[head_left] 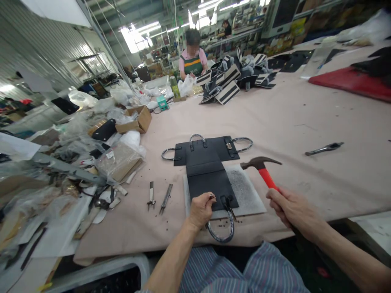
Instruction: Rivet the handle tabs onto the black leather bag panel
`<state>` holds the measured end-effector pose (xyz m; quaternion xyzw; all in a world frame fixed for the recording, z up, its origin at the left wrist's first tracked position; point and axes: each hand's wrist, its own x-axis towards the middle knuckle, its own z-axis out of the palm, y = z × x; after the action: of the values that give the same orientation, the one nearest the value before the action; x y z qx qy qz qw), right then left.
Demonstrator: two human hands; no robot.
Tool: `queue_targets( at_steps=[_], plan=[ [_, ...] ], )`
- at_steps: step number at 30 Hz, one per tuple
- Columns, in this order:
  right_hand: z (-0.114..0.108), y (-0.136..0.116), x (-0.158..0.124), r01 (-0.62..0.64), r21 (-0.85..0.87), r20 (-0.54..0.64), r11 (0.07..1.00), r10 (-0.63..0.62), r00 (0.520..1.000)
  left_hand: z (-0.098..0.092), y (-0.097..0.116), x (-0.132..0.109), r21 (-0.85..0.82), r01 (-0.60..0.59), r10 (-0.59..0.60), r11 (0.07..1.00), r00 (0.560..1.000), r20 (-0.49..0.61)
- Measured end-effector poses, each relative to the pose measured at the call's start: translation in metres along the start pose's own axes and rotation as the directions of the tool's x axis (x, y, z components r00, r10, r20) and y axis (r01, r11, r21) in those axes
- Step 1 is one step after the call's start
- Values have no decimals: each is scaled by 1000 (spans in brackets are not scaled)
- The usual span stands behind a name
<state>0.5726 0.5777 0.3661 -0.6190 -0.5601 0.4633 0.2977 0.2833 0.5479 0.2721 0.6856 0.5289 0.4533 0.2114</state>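
A flat black T-shaped bag piece with looped handles lies on a grey pad at the near table edge. My left hand is closed in a pinch at the piece's near end, holding a small metal tool upright on it, beside the near handle loop. My right hand grips the red handle of a hammer, whose dark head is raised above the pad's right side.
Two small metal tools lie left of the pad, another tool to the right. Boxes, plastic bags and clutter crowd the left. Striped pieces and a co-worker in a green apron are at the far end; a red sheet lies far right.
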Motion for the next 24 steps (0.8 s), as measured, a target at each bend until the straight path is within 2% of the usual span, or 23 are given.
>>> queue_targets(
  at_steps=[1,2,4,6,8,9,11,14,15,16,19,20,22,24],
  plan=[
    [4,-14,-8,128,-115,-28,985,-132,991,0,-1,0,5,6,-6,1000,1000,3],
    [8,-26,-14,266,-235,-35,935,-282,959,1,-1,-1,11,10,-10,1000,1000,5],
    [17,-43,-22,478,-423,45,770,-509,859,1,-3,-1,26,12,-12,1000,1000,5],
    [25,-50,-24,579,-531,190,619,-579,793,2,-3,-2,42,19,-19,999,1000,7],
    [28,-57,-24,619,-592,309,515,-564,765,2,-3,-2,50,31,-31,998,999,13],
    [28,-62,-24,635,-606,333,479,-572,750,2,-3,-2,49,33,-34,998,999,17],
    [25,-75,-27,663,-597,281,452,-657,700,2,-3,-1,41,20,-21,999,1000,13],
    [24,-86,-35,667,-529,3,524,-785,619,3,-4,-1,30,-8,8,1000,1000,0],
    [25,-83,-37,672,-512,-36,536,-795,606,3,-5,-1,32,-8,9,999,1000,-3],
    [27,-77,-37,673,-509,-16,536,-788,615,3,-5,-1,37,-3,3,999,1000,2],
    [27,-61,-33,656,-562,265,504,-642,720,3,-5,-2,65,31,-33,997,999,28],
    [25,-61,-32,640,-580,316,504,-585,747,3,-5,-2,69,34,-36,997,999,31],
    [20,-73,-33,615,-578,259,536,-595,761,3,-5,-2,63,20,-22,998,1000,21],
    [17,-88,-37,590,-551,42,591,-686,726,3,-4,-2,55,7,-8,998,1000,13]
  ],
)
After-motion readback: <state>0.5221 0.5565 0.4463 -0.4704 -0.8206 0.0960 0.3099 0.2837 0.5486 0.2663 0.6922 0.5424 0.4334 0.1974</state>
